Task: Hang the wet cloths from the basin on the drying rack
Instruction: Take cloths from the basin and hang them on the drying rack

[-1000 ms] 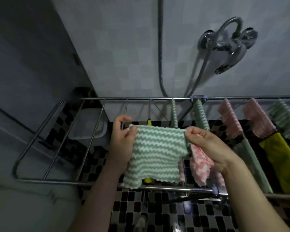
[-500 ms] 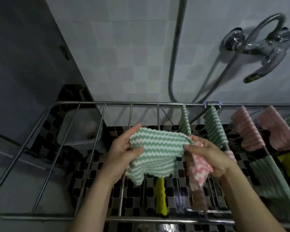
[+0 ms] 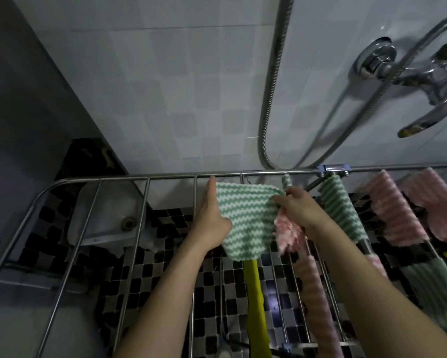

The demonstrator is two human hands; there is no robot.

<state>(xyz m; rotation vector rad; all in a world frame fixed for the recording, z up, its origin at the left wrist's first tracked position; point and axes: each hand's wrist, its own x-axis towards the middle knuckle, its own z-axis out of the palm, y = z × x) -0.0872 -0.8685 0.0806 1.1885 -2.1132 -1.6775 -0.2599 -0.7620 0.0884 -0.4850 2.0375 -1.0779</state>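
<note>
The person holds a green-and-white striped cloth (image 3: 245, 218) spread over the far end of the drying rack (image 3: 145, 178), just short of its back rail. The taut top edge runs side to side, parallel to that rail and across the thin rods, and the zigzag stripes follow the same line. The rest hangs down toward the person, narrowing to a loose lower edge that overlaps a yellow cloth (image 3: 256, 293) draped on a rod. The left hand (image 3: 212, 215) grips the left edge, fingers straight up along it and thumb pressed onto the front. The right hand (image 3: 298, 210) pinches the upper right corner with curled fingers, and a bunched pink cloth (image 3: 287, 231) hangs from beneath its palm. To the right, another striped cloth (image 3: 338, 208) and two pink ones (image 3: 393, 210) already hang over rods. A shower hose (image 3: 271, 99) loops down the tiled wall beside a chrome tap (image 3: 429, 81).
</note>
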